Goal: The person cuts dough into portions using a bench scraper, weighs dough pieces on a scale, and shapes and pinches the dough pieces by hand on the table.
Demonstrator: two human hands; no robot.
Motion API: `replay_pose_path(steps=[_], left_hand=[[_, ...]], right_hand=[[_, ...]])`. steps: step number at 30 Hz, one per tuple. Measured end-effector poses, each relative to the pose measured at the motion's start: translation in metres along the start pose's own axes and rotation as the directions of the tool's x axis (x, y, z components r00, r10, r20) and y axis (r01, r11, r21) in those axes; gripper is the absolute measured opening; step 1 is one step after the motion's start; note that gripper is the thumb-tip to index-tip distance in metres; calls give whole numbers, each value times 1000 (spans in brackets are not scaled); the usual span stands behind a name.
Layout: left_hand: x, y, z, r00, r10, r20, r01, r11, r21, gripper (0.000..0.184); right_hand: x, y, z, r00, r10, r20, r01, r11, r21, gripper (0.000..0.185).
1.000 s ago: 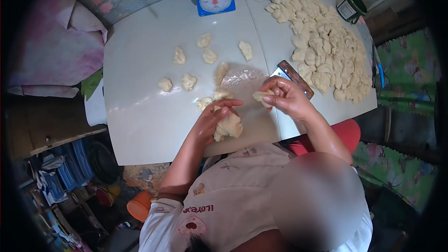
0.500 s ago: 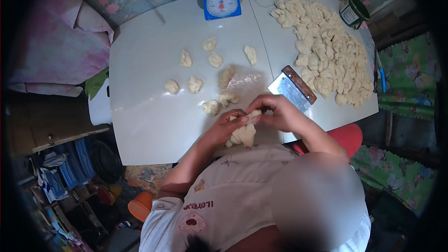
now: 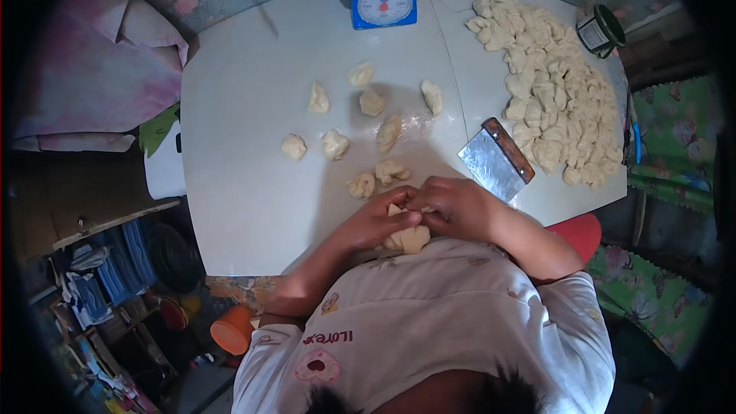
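Note:
Close to my chest at the table's near edge, my left hand [image 3: 387, 218] is wrapped round a lump of pale dough [image 3: 410, 238]. My right hand [image 3: 452, 207] touches it, fingers pinched on the dough at its upper side; the fingertips are partly hidden. Just beyond my hands lie two small dough pieces, one [image 3: 361, 185] at the left and one [image 3: 392, 171] at the right. Several more separate pieces, such as an oblong one [image 3: 389, 133], are spread farther up the white table [image 3: 253, 207]. A metal scraper [image 3: 494, 161] with a wooden handle lies right of my hands.
A blue scale [image 3: 384, 1] stands at the far edge. A big heap of dough pieces [image 3: 560, 92] covers the right side, with a dark tub [image 3: 600, 31] behind it. Pink-and-white cloth [image 3: 100, 61] hangs at the left. An orange container [image 3: 231, 330] is below the table.
My right hand has come left and down with a small dough piece to meet my left hand at the lump. The view has shifted, so the table things appear farther right.

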State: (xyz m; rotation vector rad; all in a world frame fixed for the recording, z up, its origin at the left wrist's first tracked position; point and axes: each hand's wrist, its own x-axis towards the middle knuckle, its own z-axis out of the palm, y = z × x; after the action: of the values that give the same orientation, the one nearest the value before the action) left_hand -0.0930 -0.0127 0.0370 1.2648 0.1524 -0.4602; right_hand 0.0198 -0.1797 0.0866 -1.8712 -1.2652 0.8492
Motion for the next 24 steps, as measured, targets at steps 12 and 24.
replay_pose_path(steps=[12, 24], left_hand=[[17, -5, 4, 990, -115, -79, 106, 987, -118, 31], [-20, 6, -12, 934, 27, -355, -157, 926, -343, 25]], right_hand=[[15, 1, -47, 1000, -12, -8, 9, 966, -258, 27], [212, -17, -205, 637, -444, -630, 53, 841, -539, 20]])
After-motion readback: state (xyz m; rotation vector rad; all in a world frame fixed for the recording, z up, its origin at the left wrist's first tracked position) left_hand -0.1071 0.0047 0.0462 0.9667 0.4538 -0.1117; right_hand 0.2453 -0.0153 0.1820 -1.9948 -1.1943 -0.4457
